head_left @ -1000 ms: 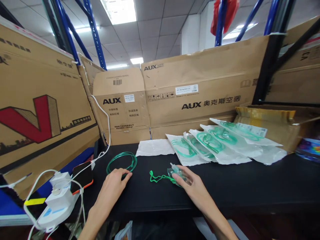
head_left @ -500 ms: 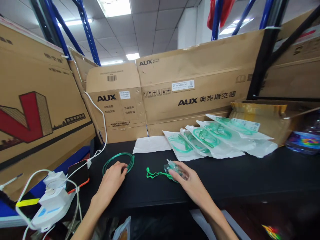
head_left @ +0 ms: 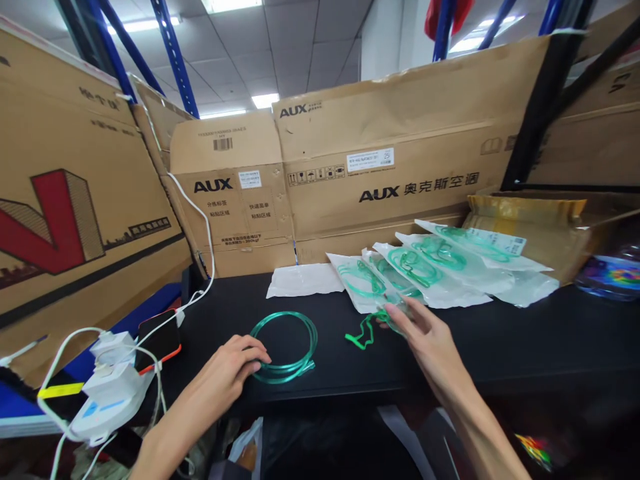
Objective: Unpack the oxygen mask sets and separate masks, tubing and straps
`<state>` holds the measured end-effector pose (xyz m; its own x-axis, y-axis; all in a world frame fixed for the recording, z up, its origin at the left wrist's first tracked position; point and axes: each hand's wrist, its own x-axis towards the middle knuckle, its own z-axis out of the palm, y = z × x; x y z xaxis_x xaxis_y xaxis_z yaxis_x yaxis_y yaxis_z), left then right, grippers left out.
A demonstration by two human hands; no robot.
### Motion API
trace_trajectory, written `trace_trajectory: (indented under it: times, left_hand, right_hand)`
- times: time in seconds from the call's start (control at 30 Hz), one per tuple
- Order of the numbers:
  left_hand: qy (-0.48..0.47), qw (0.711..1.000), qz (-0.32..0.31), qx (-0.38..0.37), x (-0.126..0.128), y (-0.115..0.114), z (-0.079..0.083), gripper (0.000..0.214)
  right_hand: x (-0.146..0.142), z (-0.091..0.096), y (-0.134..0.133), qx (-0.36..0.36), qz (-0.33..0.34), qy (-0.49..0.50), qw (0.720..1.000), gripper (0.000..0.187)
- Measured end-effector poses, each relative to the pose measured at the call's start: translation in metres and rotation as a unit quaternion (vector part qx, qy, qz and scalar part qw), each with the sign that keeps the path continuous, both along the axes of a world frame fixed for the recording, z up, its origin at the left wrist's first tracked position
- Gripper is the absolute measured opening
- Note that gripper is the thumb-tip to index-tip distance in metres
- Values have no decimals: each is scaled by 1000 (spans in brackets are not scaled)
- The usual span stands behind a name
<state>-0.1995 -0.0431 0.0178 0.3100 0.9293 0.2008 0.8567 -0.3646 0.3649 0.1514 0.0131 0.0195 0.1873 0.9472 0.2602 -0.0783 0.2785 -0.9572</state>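
A coil of clear green tubing [head_left: 314, 333] lies on the black tabletop, its loose end toward the lower right. My left hand [head_left: 235, 363] is closed on the coil's left side, thumb and fingertips at the tubing. My right hand [head_left: 425, 327] grips a clear plastic oxygen mask [head_left: 397, 319], mostly hidden behind the fingers. From the mask a bright green elastic strap [head_left: 367, 332] dangles onto the table at the left. Just beyond the right hand are several white and clear packets [head_left: 357, 283] with green tubing inside, overlapping in a row.
An empty-looking white pouch [head_left: 305, 281] lies at the back. Cardboard boxes [head_left: 320, 220] wall the rear and left. A power strip [head_left: 107, 407], cables and a phone [head_left: 159, 340] crowd the left. An open carton [head_left: 525, 220] and a bottle [head_left: 610, 273] stand at right.
The coil has slid to the right along with my left hand. My right hand has carried the mask and strap rightward, closer to the packets. The camera view has shifted slightly.
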Motion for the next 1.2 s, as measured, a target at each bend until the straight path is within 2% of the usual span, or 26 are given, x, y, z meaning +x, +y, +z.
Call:
trace_trajectory:
  times: [0.1, 0.17, 0.23, 0.37, 0.43, 0.5, 0.67, 0.9, 1.03, 1.13, 1.2]
  left_hand:
    - [-5, 999, 24, 24, 3, -4, 2, 28]
    - [-15, 1000, 19, 15, 15, -10, 3, 25]
    - [-13, 1000, 24, 0, 33, -15, 3, 21]
    - [29, 998, 53, 9, 65, -17, 0, 10]
    - [45, 998, 43, 32, 71, -16, -3, 9]
    - [38, 998, 24, 51, 71, -17, -7, 12]
    - [-22, 997, -34, 64, 66, -22, -15, 13]
    - [5, 998, 9, 59, 80, -20, -13, 7]
    - [30, 994, 48, 89, 84, -16, -20, 13]
    - [-6, 995, 50, 87, 81, -11, -22, 18]
    - [-59, 993, 21, 97, 75, -13, -14, 16]
  right_hand:
    - [8, 5, -1, 22, -21, -34, 999, 63]
    - [3, 5, -3, 33, -5, -59, 998, 60]
    - [-9, 3, -7, 41, 37, -80, 995, 53]
    - [-46, -5, -14, 54, 176, -121, 976, 35]
    - [-61, -7, -14, 58, 233, -146, 960, 29]
    - [-71, -9, -12, 61, 264, -170, 948, 26]
    - [-72, -13, -7, 61, 260, -219, 938, 24]
    - [-74, -12, -9, 55, 267, -267, 925, 25]
    - [-77, -5, -11, 54, 263, -273, 924, 25]
    - [-74, -4, -13, 54, 252, -271, 927, 25]
    - [-71, -7, -13, 53, 244, -269, 930, 25]
